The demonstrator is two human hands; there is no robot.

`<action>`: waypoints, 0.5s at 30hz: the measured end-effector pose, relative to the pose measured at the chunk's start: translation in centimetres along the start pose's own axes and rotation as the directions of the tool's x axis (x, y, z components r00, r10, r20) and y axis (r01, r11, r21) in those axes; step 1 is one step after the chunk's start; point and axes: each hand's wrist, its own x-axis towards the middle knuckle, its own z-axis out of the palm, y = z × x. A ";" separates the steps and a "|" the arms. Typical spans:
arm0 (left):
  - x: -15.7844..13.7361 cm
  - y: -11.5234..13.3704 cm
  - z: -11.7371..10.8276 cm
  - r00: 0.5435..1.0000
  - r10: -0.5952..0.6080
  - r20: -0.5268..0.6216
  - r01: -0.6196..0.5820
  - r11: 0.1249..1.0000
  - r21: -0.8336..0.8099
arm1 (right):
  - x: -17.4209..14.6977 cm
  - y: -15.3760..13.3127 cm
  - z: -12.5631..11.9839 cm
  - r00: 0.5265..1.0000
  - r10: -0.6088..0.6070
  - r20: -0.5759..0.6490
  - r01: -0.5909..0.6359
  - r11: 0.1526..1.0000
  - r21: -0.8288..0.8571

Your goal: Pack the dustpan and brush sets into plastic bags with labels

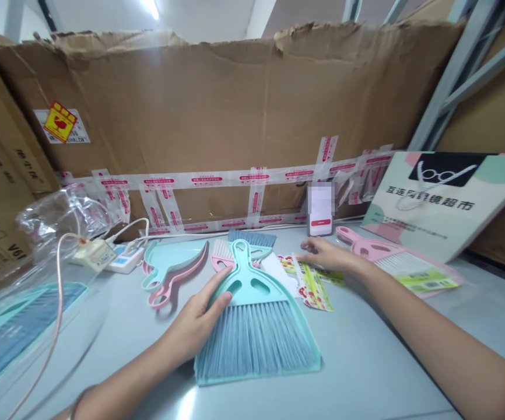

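Note:
A turquoise dustpan with a matching brush [252, 338] lying in it rests in front of me, handle pointing away. My left hand [197, 318] grips its left side, thumb on top and index finger along the edge. Farther right, my right hand [326, 254] hovers by some yellow-green printed cards [314, 289], fingers slightly bent and apart, with nothing visible between them. Part of the cards lies under this hand, so contact is hard to judge. Beyond the set, another blue-bristled brush [252, 238] and a pink brush [221, 251] are partly hidden.
Turquoise and pink dustpans [176, 262] lie nested at left. A pink bagged set [392, 256] is at right, below a printed paper bag [440, 204]. A phone [321, 207] leans on a taped carton [217, 116]. A cable [60, 291] and power strip [125, 258] lie left.

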 end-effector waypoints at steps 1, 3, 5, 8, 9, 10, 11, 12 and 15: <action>0.0 0.0 0.0 1.000 -0.001 -0.002 0.001 1.000 0.001 | 0.4 0.7 0.0 1.000 0.016 -0.003 -0.016 0.999 -0.034; 0.0 0.0 -0.1 1.000 -0.001 -0.005 0.001 1.000 0.003 | 0.8 1.4 0.1 0.999 0.038 0.018 -0.036 0.996 -0.085; 0.1 0.0 -0.1 1.000 0.005 -0.013 -0.005 1.000 0.007 | 0.9 1.4 0.3 0.997 0.047 0.064 -0.039 0.993 -0.114; 0.1 0.0 -0.2 0.999 0.016 -0.035 -0.016 1.000 0.004 | 0.7 0.9 0.1 0.996 0.028 0.088 -0.016 0.991 -0.133; 0.1 0.0 -0.2 0.999 0.019 -0.040 -0.019 1.000 0.002 | 0.6 0.7 0.0 0.997 0.017 0.079 -0.006 0.991 -0.136; 0.0 0.0 -0.3 0.999 0.020 -0.044 -0.020 1.000 0.000 | 0.5 0.6 -0.1 0.997 0.007 0.071 0.003 0.990 -0.140; 0.0 0.1 -0.3 0.999 0.020 -0.046 -0.020 1.000 -0.003 | 0.4 0.6 -0.1 0.998 0.001 0.067 0.008 0.989 -0.145; 0.0 0.1 -0.3 0.999 0.023 -0.047 -0.023 1.000 -0.003 | 0.4 0.6 -0.1 0.997 0.001 0.072 0.009 0.989 -0.151; 0.0 0.1 -0.3 0.998 0.039 -0.053 -0.040 0.999 -0.007 | 0.4 0.5 -0.1 0.994 0.020 0.104 -0.002 0.986 -0.165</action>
